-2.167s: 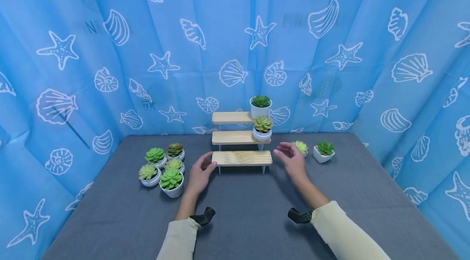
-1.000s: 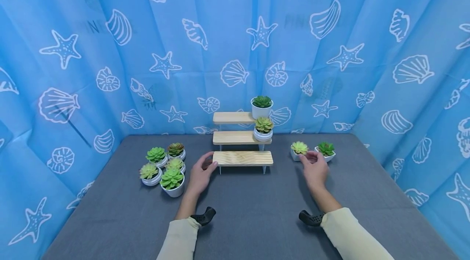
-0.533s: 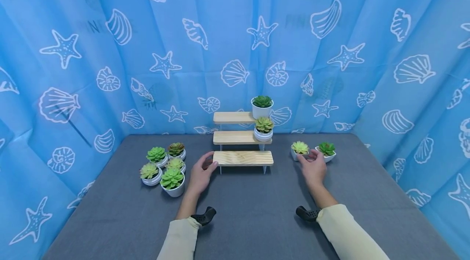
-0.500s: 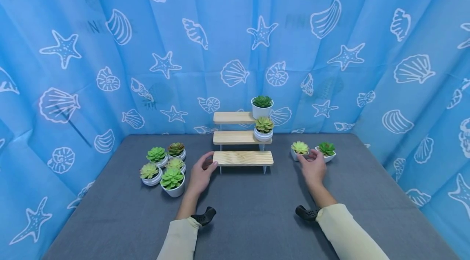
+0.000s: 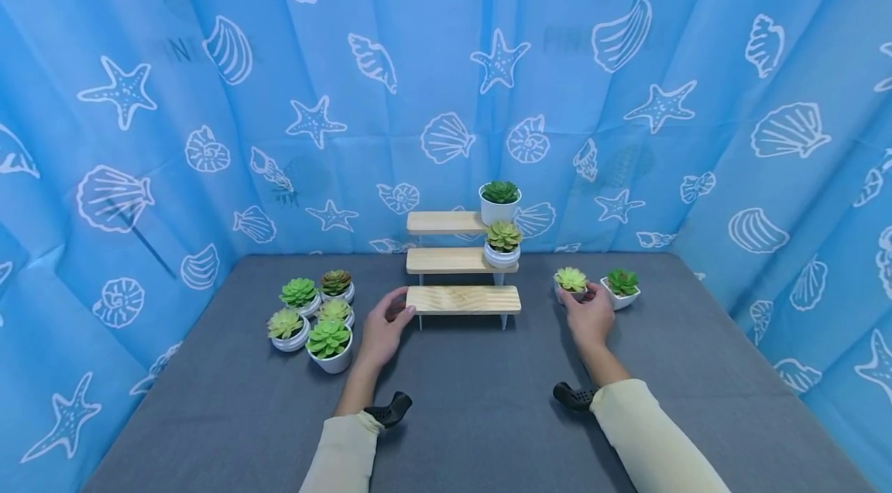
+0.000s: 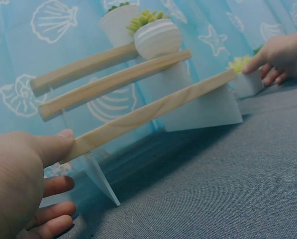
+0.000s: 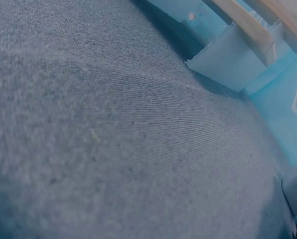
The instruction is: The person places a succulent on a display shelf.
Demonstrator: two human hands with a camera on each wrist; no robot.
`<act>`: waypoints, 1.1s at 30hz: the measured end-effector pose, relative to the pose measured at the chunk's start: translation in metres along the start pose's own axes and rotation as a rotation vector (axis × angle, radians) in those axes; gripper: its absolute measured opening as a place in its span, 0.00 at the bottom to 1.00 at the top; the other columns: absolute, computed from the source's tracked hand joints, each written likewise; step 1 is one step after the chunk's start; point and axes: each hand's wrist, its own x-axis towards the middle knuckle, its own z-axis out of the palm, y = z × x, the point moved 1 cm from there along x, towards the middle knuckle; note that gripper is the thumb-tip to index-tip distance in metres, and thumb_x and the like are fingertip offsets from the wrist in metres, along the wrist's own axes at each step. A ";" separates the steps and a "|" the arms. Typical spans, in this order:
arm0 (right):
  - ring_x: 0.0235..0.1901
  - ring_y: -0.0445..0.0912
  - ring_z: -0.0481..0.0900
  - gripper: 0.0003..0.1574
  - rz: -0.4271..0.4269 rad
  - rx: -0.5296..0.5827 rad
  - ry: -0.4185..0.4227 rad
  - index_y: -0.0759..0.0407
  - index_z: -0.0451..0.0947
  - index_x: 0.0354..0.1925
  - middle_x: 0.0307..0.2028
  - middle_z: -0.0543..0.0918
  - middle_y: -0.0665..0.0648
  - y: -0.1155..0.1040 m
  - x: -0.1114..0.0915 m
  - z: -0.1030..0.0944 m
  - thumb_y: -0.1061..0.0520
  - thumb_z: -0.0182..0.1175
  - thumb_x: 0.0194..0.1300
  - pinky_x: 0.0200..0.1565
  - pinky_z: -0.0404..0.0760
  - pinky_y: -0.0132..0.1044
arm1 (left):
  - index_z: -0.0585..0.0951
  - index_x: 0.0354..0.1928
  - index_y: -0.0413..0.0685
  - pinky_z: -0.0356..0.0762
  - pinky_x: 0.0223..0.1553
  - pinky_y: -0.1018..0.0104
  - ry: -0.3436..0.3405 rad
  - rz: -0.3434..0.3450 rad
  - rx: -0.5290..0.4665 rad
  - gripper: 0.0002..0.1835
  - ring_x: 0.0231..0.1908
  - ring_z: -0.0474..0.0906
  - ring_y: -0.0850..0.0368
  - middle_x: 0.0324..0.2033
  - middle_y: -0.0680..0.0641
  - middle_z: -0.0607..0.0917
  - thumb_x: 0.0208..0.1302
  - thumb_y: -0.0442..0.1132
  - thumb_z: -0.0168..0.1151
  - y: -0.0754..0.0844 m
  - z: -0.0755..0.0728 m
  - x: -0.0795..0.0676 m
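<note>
My left hand (image 5: 379, 330) holds the left end of the lowest board of a three-step wooden stand (image 5: 463, 298), thumb at the front corner. In the left wrist view that thumb lies against the board (image 6: 153, 112), with other fingers curled below it. At the right, my right hand (image 5: 591, 315) grips a pale yellow-green succulent (image 5: 571, 279) in a white pot, thumb in front and fingers on its right side. Only the pot's side (image 7: 296, 191) and some fingertips show at the right wrist view's lower right corner.
A dark green succulent (image 5: 500, 193) stands on the top board's right end, another succulent (image 5: 503, 236) on the middle board's right end. Just right of my right hand is a square-potted succulent (image 5: 620, 284). Several potted succulents (image 5: 329, 338) cluster left of my left hand. A blue shell-print curtain (image 5: 446, 90) hangs behind.
My right hand has gone from beside the stand to the right, reached the pale succulent's pot and closed its fingers on it. The left hand stays on the stand.
</note>
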 end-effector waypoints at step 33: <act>0.50 0.59 0.74 0.38 0.008 -0.078 -0.070 0.71 0.69 0.62 0.51 0.77 0.70 -0.004 -0.011 -0.001 0.52 0.68 0.61 0.51 0.73 0.54 | 0.73 0.66 0.55 0.70 0.58 0.48 -0.003 -0.010 0.000 0.24 0.59 0.72 0.47 0.60 0.43 0.76 0.69 0.46 0.61 0.001 0.000 0.000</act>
